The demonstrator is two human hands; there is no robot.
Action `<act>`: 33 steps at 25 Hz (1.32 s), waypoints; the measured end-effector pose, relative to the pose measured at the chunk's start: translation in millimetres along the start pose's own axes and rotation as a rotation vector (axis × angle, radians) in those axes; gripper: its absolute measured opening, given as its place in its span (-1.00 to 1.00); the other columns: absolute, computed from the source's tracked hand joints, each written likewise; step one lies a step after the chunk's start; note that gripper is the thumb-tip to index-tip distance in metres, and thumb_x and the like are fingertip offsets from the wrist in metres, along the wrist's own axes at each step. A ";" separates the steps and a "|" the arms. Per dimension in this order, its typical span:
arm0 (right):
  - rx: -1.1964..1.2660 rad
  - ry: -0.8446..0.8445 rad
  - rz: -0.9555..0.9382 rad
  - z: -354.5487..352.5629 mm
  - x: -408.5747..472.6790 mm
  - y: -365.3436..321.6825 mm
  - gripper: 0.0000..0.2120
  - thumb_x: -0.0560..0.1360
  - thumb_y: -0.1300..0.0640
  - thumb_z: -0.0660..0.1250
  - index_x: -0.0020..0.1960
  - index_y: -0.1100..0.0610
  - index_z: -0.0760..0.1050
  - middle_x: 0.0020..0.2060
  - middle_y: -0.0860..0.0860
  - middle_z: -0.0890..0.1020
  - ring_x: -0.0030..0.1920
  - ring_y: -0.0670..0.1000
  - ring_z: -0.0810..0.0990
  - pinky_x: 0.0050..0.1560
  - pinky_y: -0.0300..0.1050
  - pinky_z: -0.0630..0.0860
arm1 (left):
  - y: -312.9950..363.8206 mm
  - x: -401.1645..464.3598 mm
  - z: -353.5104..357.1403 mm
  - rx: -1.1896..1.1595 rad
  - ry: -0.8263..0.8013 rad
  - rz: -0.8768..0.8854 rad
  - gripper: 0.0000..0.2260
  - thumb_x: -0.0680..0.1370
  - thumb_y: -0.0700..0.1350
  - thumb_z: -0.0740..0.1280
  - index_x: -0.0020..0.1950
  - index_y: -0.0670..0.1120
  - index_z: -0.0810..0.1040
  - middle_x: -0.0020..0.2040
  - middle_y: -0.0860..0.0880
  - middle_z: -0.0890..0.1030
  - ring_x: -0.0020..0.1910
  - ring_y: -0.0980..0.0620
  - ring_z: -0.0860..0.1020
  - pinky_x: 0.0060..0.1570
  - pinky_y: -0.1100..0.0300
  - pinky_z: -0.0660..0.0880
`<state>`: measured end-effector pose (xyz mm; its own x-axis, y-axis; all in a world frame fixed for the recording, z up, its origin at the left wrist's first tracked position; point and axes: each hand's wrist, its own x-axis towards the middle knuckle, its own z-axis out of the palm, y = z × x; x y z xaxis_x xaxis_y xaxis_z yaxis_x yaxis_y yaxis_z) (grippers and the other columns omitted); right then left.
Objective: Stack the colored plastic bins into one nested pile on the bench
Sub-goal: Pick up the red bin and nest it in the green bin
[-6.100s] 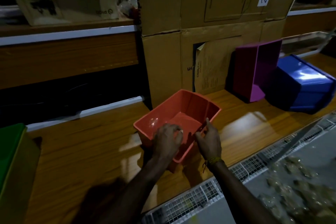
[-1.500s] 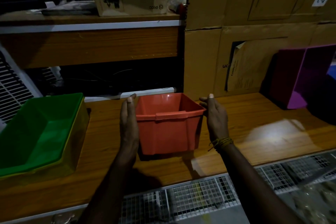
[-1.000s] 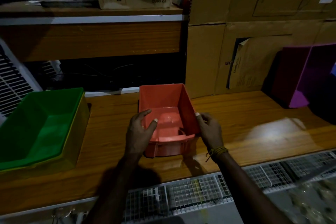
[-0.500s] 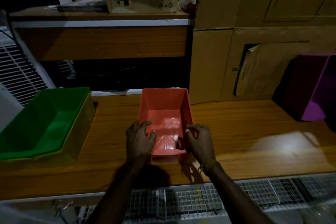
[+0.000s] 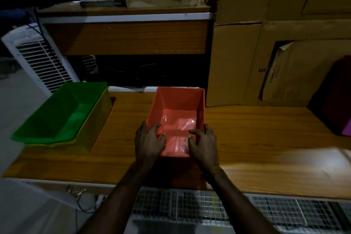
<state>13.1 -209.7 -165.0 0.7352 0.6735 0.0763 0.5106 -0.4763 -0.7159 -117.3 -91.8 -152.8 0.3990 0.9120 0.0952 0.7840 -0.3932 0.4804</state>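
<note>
Along the bottom of the frame runs a wire mesh grille, and both forearms rise over it from the lower centre toward the middle of the frame. The left hand sits at the near left corner of the orange bin, palm down, fingers spread and curled over the rim with the fingertips reaching inside — it grips that corner. The right hand mirrors it at the near right corner, fingers hooked over the rim into the bin, likewise gripping; a yellow thread band circles its wrist. The two hands are apart, one on each side of the bin's near end. The orange bin is open side up, just left of frame centre, on the wooden bench, long axis running away from the viewer; whether its base is fully seated on the bench cannot be told. At centre left, well apart from the orange bin, a green bin is nested inside a yellow bin at the bench's left end. At the right edge, a purple bin is partly in view, dark and cut off. Farther back, cardboard boxes stand against the right rear — a white slatted appliance stands at upper left, and a wooden shelf spans the top centre.
</note>
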 end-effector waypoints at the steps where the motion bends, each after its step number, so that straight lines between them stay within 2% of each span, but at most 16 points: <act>1: 0.010 0.004 0.008 0.6 0.6 -0.6 -0.69 0.54 0.03 0.27 0.26 -0.01 0.57 0.52 0.17 0.25 0.49 0.21 0.25 0.46 0.12 0.35 | -0.3 0.3 -1.1 0.000 0.003 -0.002 -0.58 0.49 0.06 0.35 0.34 0.04 0.51 0.41 -0.16 0.41 0.38 -0.22 0.37 0.37 -0.10 0.36; 4: 0.048 0.024 0.062 0.3 2.0 -5.5 -0.70 0.54 0.04 0.28 0.25 0.01 0.57 0.52 0.18 0.25 0.51 0.23 0.23 0.43 0.19 0.38 | -1.9 0.4 -2.9 0.011 0.025 -0.003 -0.63 0.48 0.07 0.35 0.28 0.06 0.55 0.38 -0.13 0.45 0.34 -0.21 0.39 0.32 -0.08 0.39; 7: 0.062 0.072 0.090 0.5 -2.7 -12.9 -0.71 0.55 0.07 0.30 0.25 0.02 0.58 0.50 0.22 0.28 0.51 0.22 0.23 0.44 0.12 0.32 | -3.1 0.4 -2.7 0.001 0.032 -0.009 -0.66 0.47 0.09 0.35 0.23 0.08 0.57 0.37 -0.12 0.47 0.33 -0.20 0.38 0.31 -0.07 0.37; 11: 0.014 0.115 0.100 7.2 -14.9 -30.6 -0.71 0.54 0.04 0.30 0.25 0.00 0.58 0.49 0.18 0.30 0.47 0.21 0.29 0.41 0.08 0.33 | -11.7 3.6 -9.5 0.018 0.029 0.017 -0.70 0.47 0.10 0.34 0.20 0.11 0.58 0.35 -0.14 0.47 0.32 -0.20 0.40 0.29 -0.06 0.37; 18: 0.023 0.205 0.120 17.9 -23.1 -83.8 -0.69 0.54 0.02 0.30 0.24 0.05 0.60 0.34 0.20 0.51 0.36 0.21 0.44 0.34 0.06 0.43 | -44.9 14.3 -52.0 -0.113 0.070 0.047 -0.80 0.46 -0.02 0.35 0.07 0.13 0.62 0.17 -0.13 0.56 0.21 -0.18 0.46 0.18 0.03 0.39; 27: 0.165 0.337 -0.036 42.9 -35.2 -213.7 -0.73 0.55 0.02 0.31 0.18 0.08 0.63 0.20 0.16 0.61 0.25 0.18 0.54 0.29 0.16 0.47 | -102.2 63.3 -171.9 -0.225 0.268 0.168 -0.80 0.50 0.03 0.31 0.06 0.08 0.64 0.13 -0.09 0.62 0.21 -0.15 0.50 0.22 0.02 0.38; 30: 0.215 0.341 -0.107 56.9 -36.7 -267.6 -0.73 0.54 0.02 0.30 0.17 0.09 0.64 0.23 0.16 0.60 0.30 0.14 0.52 0.32 0.14 0.44 | -132.5 75.3 -220.4 -0.211 0.357 0.202 -0.80 0.50 0.04 0.31 0.06 0.07 0.65 0.12 -0.11 0.60 0.19 -0.16 0.51 0.19 0.03 0.40; 33: 0.308 0.334 -0.155 76.1 -37.1 -315.3 -0.76 0.54 0.04 0.32 0.11 0.10 0.65 0.16 0.13 0.63 0.21 0.09 0.57 0.27 0.12 0.49 | -163.5 86.9 -261.3 -0.196 0.428 0.209 -0.80 0.50 0.03 0.32 0.05 0.06 0.67 0.10 -0.14 0.62 0.16 -0.19 0.53 0.15 0.02 0.44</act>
<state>-209.0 -41.5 5.1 0.7897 0.4805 0.3815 0.5069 -0.1607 -0.8469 -335.1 82.3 4.7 0.2749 0.7986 0.5354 0.5883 -0.5802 0.5633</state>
